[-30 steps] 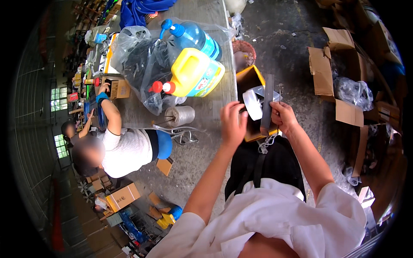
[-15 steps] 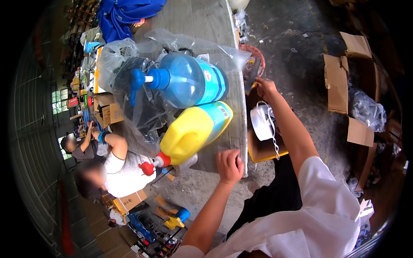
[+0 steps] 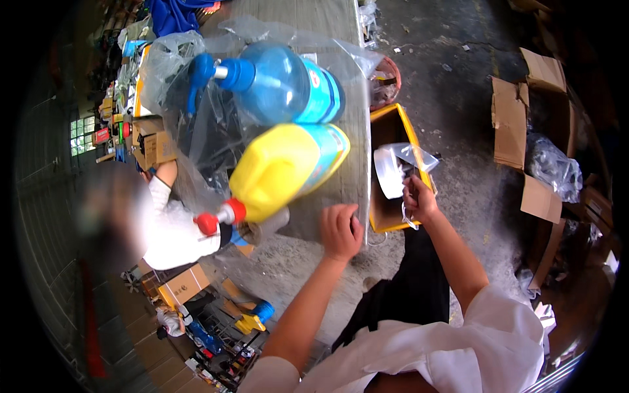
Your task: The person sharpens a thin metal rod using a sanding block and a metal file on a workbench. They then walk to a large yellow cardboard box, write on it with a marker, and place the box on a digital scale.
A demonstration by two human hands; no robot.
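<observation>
My left hand (image 3: 341,232) rests loosely curled on the near edge of the grey table (image 3: 314,190), with nothing visible in it. Beyond it lie a yellow jug (image 3: 275,173) with a red cap and a large blue pump bottle (image 3: 278,85), both on their sides. At the right of the table, my right hand (image 3: 419,200) is closed in a pinch over a yellow-rimmed box (image 3: 414,134). A piece of clear plastic (image 3: 419,157) shows at its fingertips; what exactly they grip is unclear. Beside the fingers, a white round object (image 3: 388,173) with a white cord sits in the box.
Clear plastic sheeting (image 3: 196,131) spreads behind the bottles, near a blue cloth (image 3: 173,16). A red basket (image 3: 395,69) stands beyond the box. Open cardboard boxes (image 3: 511,124) stand on the floor at the right. Another person (image 3: 177,229) in white is at the left.
My right hand has come back toward me from the red basket to the yellow-rimmed box, with clear plastic now at its fingers. The left hand stays curled on the table edge.
</observation>
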